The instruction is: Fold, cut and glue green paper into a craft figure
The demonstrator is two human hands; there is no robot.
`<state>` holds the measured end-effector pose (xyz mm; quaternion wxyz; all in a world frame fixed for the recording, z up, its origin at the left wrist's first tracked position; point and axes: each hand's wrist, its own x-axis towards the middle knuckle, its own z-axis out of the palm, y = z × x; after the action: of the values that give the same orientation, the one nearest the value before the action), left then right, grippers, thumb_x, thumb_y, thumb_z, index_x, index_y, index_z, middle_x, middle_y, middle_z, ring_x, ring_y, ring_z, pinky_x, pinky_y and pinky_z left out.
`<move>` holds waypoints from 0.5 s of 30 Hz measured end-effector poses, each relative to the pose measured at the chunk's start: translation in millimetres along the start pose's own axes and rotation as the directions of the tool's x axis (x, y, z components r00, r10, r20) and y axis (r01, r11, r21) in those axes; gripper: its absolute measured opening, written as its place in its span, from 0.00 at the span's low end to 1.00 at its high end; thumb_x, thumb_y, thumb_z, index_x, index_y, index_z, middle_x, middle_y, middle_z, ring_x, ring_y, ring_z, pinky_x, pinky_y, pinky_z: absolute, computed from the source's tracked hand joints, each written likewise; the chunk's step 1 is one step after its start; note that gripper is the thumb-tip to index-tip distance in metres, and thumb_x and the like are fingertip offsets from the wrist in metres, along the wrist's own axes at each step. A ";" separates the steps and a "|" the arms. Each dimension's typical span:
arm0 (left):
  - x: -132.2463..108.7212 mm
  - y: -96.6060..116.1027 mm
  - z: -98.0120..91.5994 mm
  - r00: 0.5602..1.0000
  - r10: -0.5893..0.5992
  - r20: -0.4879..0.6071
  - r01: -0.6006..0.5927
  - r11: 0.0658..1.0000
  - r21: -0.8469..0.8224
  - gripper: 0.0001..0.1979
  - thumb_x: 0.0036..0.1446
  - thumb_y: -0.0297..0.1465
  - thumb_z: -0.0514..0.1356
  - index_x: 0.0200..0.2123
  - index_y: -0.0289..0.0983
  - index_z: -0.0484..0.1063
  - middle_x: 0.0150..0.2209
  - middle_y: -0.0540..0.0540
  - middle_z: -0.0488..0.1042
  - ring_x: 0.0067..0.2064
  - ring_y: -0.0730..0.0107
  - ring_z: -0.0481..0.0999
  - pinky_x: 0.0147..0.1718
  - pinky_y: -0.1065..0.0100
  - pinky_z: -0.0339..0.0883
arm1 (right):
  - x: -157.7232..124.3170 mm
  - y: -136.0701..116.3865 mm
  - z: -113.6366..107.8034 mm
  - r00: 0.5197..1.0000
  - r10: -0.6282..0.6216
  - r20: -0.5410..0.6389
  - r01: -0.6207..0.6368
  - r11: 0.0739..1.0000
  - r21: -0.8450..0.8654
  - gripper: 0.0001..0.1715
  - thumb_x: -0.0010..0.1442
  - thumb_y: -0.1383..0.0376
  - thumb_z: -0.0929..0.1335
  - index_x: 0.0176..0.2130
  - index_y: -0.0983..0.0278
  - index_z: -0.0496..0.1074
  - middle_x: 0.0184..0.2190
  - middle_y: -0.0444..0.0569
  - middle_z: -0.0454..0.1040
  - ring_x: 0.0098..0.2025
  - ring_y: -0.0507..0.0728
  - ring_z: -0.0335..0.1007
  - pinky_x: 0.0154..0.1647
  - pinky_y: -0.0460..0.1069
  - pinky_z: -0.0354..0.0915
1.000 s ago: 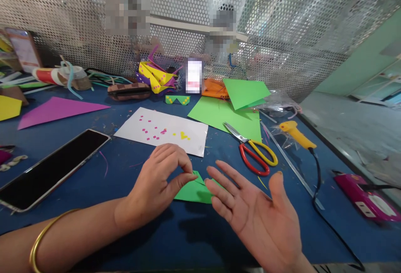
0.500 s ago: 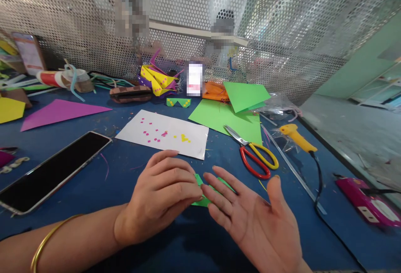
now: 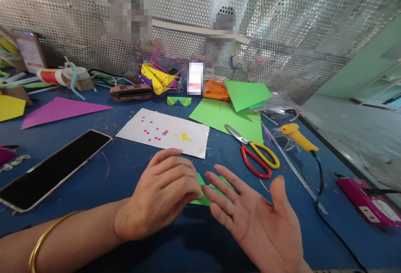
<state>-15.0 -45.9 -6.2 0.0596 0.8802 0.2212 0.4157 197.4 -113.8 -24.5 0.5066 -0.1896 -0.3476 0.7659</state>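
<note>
My left hand [image 3: 166,195] has its fingers curled and pressed together, palm down; the thumb and anything it may grip are hidden. Its fingertips meet the fingertips of my right hand [image 3: 257,218], which lies palm up with fingers stretched out and a bare palm. Under and behind the fingers, a small green paper piece [image 3: 200,201] shows in part on the table. Beyond the hands is a white sheet [image 3: 131,131] scattered with small magenta and yellow paper squares [image 3: 184,136]. Behind it stands a small green paper mask shape with yellow squares [image 3: 179,101].
Scissors [image 3: 255,154] with red and yellow handles lie right of the sheet, partly over green paper [image 3: 216,116]. A yellow glue gun [image 3: 299,137] trails a black cable at the right. A dark phone [image 3: 56,170] lies left. A perforated metal panel [image 3: 188,1] closes the back.
My left fingers have curled slightly more by my right fingertips. My right hand holds nearly the same pose. The view has shifted very slightly.
</note>
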 end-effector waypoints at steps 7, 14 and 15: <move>2.3 -5.2 -1.0 0.939 -0.341 0.034 0.342 0.929 -0.138 0.08 0.66 0.31 0.55 0.32 0.39 0.70 0.29 0.53 0.74 0.32 0.73 0.73 0.36 0.69 0.64 | 1.8 -4.5 13.5 0.988 0.092 -0.124 -0.043 0.937 0.348 0.51 0.60 0.33 0.53 0.59 0.67 0.68 0.63 0.57 0.66 0.64 0.62 0.62 0.62 0.55 0.61; 0.8 -5.0 3.6 0.858 -0.494 0.137 0.509 0.853 -0.115 0.12 0.61 0.33 0.59 0.25 0.39 0.69 0.22 0.55 0.73 0.26 0.75 0.70 0.27 0.73 0.63 | -0.4 3.0 6.9 0.989 0.112 -0.096 -0.104 0.991 0.090 0.44 0.59 0.35 0.60 0.59 0.61 0.69 0.59 0.57 0.71 0.58 0.64 0.70 0.58 0.57 0.65; 1.6 -7.5 1.9 0.826 -0.551 0.118 0.562 0.822 -0.089 0.12 0.62 0.34 0.58 0.26 0.39 0.69 0.23 0.55 0.72 0.25 0.75 0.70 0.26 0.73 0.62 | -3.8 1.8 3.4 0.987 0.046 -0.155 -0.051 0.998 -0.030 0.39 0.59 0.38 0.62 0.58 0.59 0.69 0.57 0.56 0.73 0.55 0.63 0.73 0.56 0.56 0.67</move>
<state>-15.2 -38.4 -8.5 0.2407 0.7892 0.4402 0.3541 195.6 -118.9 -23.7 0.5098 -0.2653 -0.3155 0.7551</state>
